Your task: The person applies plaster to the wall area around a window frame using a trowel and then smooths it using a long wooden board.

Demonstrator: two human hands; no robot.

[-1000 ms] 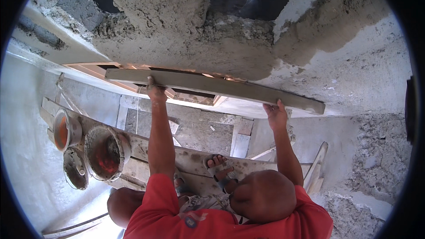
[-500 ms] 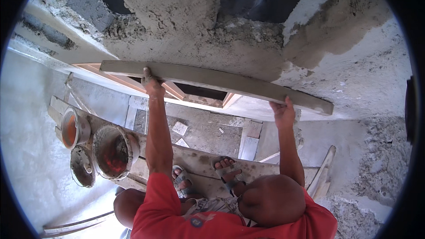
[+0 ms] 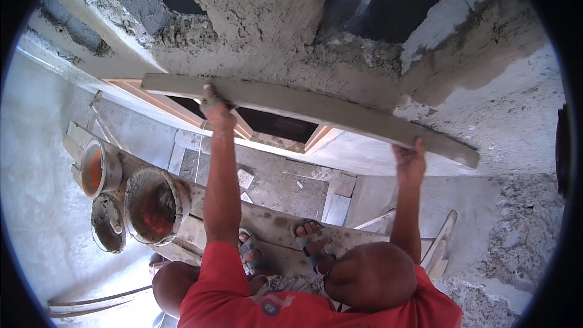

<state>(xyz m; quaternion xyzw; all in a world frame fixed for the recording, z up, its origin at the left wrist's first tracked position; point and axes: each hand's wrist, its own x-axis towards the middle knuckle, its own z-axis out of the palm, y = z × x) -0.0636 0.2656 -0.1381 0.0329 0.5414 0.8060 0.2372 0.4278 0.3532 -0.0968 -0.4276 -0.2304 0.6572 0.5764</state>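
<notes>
Here, wet plaster is being levelled with a long grey straightedge. The straightedge lies flat against the rough plastered wall, slanting across the head of a wooden-framed opening, which sits just below its middle.

The left hand is closed around the straightedge near its left end, fingers wrapped over the upper edge. The right hand grips from beneath near the right end, fingers curled over the lower edge. Both arms are stretched up to it at full reach.

Well below the straightedge, the person's sandalled feet stand on a plank platform. Below its left end, on the same platform, stand three mortar-stained vessels: a large bucket with a red inside, an orange bucket and a small grey pail.

Judged from the posture, the step in hand is the screeding stroke itself. The plaster above the straightedge looks coarse and unevenly built up, and the patch beyond its right end looks smoother.

A further stroke would call for even pressure from both hands, so that the straightedge stays flat to the wall. It would also call for steady footing on the narrow plank, since both arms are occupied overhead.
</notes>
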